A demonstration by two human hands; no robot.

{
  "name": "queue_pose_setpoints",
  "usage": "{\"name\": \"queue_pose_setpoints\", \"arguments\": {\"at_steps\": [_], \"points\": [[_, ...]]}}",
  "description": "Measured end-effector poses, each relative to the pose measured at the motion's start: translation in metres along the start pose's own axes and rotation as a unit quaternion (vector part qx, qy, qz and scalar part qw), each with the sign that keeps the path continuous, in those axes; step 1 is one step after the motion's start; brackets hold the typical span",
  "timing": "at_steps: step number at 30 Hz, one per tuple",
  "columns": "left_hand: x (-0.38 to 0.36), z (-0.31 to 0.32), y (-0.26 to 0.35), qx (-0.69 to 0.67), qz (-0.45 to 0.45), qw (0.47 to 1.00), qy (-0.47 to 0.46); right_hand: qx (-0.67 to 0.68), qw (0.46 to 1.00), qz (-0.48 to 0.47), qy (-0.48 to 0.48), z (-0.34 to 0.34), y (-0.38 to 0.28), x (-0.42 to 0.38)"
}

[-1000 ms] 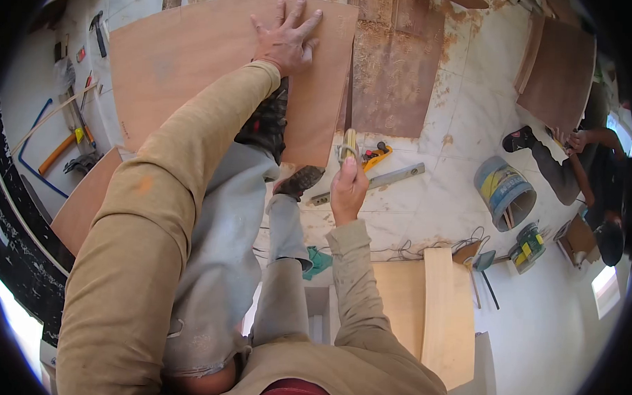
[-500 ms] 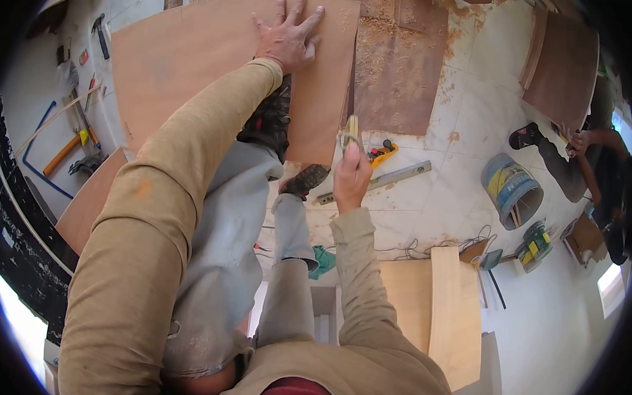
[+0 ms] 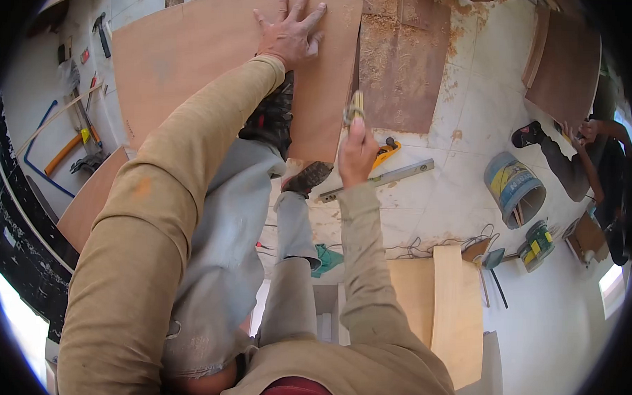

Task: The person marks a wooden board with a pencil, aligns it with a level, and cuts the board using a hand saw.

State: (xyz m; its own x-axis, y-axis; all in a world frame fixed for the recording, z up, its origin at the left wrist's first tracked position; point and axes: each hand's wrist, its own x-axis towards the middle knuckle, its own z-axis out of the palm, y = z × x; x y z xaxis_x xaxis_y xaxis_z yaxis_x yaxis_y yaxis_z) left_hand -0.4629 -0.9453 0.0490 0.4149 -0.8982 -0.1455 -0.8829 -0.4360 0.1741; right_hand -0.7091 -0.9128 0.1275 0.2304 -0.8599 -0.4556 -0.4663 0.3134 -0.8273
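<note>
A large curved-edge brown wood panel (image 3: 195,61) lies under my left hand (image 3: 290,31), which presses flat on it with fingers spread. One of my feet, in a dark patterned shoe (image 3: 271,119), rests on the panel as well. My right hand (image 3: 357,154) is closed around a small tool with a pale wooden top (image 3: 358,105), held beside the panel's right edge. The tool's lower part is hidden by my fingers. Just right of that hand lie a yellow and black hand plane (image 3: 387,152) and a spirit level (image 3: 400,176).
Brown boards with shavings (image 3: 397,68) lie beyond the panel. At left are a hammer (image 3: 101,35) and a blue-framed saw (image 3: 29,149). A bucket (image 3: 515,187) stands at right, near another person's hands (image 3: 583,131). Cables (image 3: 425,249) trail behind pale boards (image 3: 458,307).
My right hand has moved slightly up and to the right with the tool, along the panel's edge. My left hand stays spread on the panel.
</note>
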Motion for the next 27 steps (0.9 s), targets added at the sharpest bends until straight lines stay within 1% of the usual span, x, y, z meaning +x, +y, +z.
{"name": "queue_pose_setpoints", "arguments": {"at_steps": [1, 2, 3, 4, 5, 7, 9, 10, 12, 14, 15, 16, 17, 19, 21, 22, 23, 25, 26, 27], "points": [[0.003, 0.001, 0.000, -0.002, -0.001, 1.000, 0.006, -0.014, 0.999, 0.029, -0.036, 0.015, 0.020, 0.051], [0.004, 0.000, 0.000, -0.003, -0.003, 1.000, 0.011, 0.017, 0.999, -0.027, 0.000, 0.037, 0.006, 0.095], [0.006, 0.000, -0.001, 0.000, -0.003, 1.000, 0.011, 0.029, 0.999, -0.041, 0.006, 0.049, 0.000, 0.126], [0.005, 0.001, -0.003, 0.003, -0.002, 1.000, 0.008, 0.042, 0.998, -0.052, 0.013, 0.055, -0.002, 0.139], [0.004, 0.001, -0.002, 0.003, -0.002, 1.000, 0.006, 0.035, 0.999, -0.027, 0.002, 0.050, 0.003, 0.128], [0.006, 0.002, -0.002, 0.001, -0.002, 1.000, 0.008, 0.017, 0.999, 0.016, -0.026, 0.027, 0.018, 0.076], [0.004, 0.004, -0.002, 0.005, -0.002, 1.000, 0.005, 0.034, 0.999, 0.040, 0.006, -0.001, 0.022, -0.011], [0.005, 0.006, -0.002, 0.010, -0.001, 1.000, 0.006, 0.076, 0.993, 0.089, -0.001, -0.018, 0.014, -0.049], [0.006, 0.007, -0.006, 0.013, -0.002, 1.000, 0.010, 0.081, 0.992, 0.092, -0.007, -0.021, 0.006, -0.061], [0.004, 0.005, -0.004, 0.000, 0.004, 1.000, 0.016, 0.004, 1.000, 0.002, 0.005, -0.003, 0.000, -0.008], [0.007, 0.004, -0.002, 0.005, 0.005, 1.000, 0.014, -0.016, 1.000, -0.022, -0.005, 0.015, 0.017, 0.042], [0.004, 0.004, -0.002, 0.011, 0.003, 1.000, 0.008, 0.017, 0.998, -0.059, 0.015, 0.034, 0.004, 0.086], [0.005, 0.002, -0.003, 0.019, 0.003, 1.000, 0.005, 0.022, 0.998, -0.053, 0.009, 0.046, -0.003, 0.121], [0.003, 0.001, -0.005, 0.011, 0.003, 1.000, 0.004, 0.017, 0.999, -0.033, -0.004, 0.049, -0.005, 0.130], [0.008, 0.002, -0.003, 0.002, 0.002, 1.000, 0.006, -0.007, 1.000, -0.016, -0.016, 0.033, 0.007, 0.097], [0.007, 0.003, -0.003, 0.001, -0.001, 1.000, 0.001, -0.001, 0.999, 0.033, -0.016, 0.021, 0.010, 0.054], [0.005, 0.002, -0.002, 0.000, -0.003, 1.000, -0.005, 0.030, 0.997, 0.074, -0.021, 0.008, 0.039, 0.010], [0.008, -0.001, 0.001, 0.017, -0.002, 1.000, -0.014, 0.081, 0.995, 0.038, 0.032, -0.007, 0.023, -0.042], [0.006, -0.001, -0.001, 0.029, -0.004, 0.999, -0.022, 0.080, 0.995, 0.009, 0.055, -0.007, 0.011, -0.049], [0.004, -0.001, -0.004, 0.026, -0.005, 1.000, -0.016, 0.054, 0.998, 0.012, 0.044, -0.006, 0.007, -0.043]]}}
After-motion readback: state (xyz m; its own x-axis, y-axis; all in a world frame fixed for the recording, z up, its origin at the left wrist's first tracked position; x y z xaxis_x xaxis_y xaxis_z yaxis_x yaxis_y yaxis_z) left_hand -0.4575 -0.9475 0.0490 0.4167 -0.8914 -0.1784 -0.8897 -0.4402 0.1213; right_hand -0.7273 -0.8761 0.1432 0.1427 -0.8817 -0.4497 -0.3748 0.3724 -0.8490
